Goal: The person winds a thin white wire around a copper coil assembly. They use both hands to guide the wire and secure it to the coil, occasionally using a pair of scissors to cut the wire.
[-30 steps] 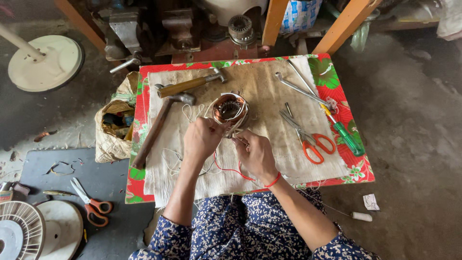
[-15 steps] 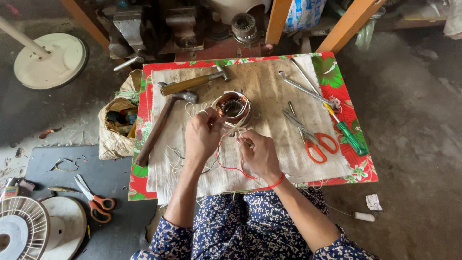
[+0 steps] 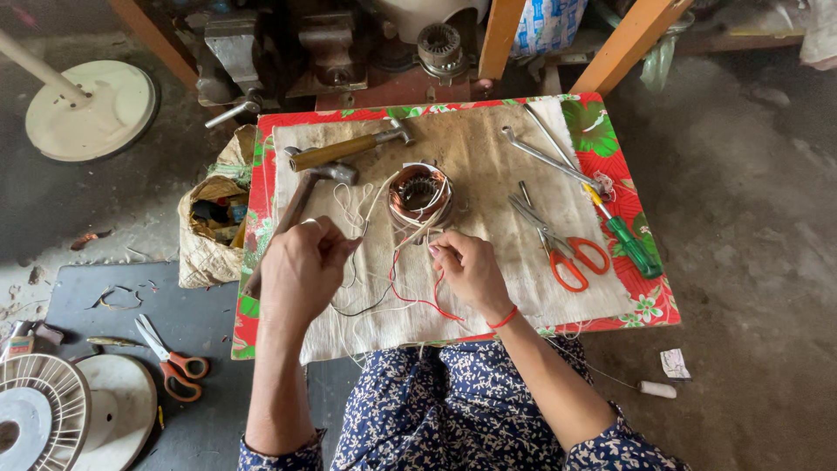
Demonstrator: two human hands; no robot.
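Copper-wound stator coil (image 3: pixel 420 194), trailing white, red leads

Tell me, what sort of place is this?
Probably a small repair workshop for fans or motors: a copper-wound motor coil on the low table, hammers, a screwdriver, and fan parts on the floor.

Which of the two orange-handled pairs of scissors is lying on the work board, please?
The scissors right of the copper-wound stator, beside the green-handled screwdriver. The other pair lies on the floor mat to the left.
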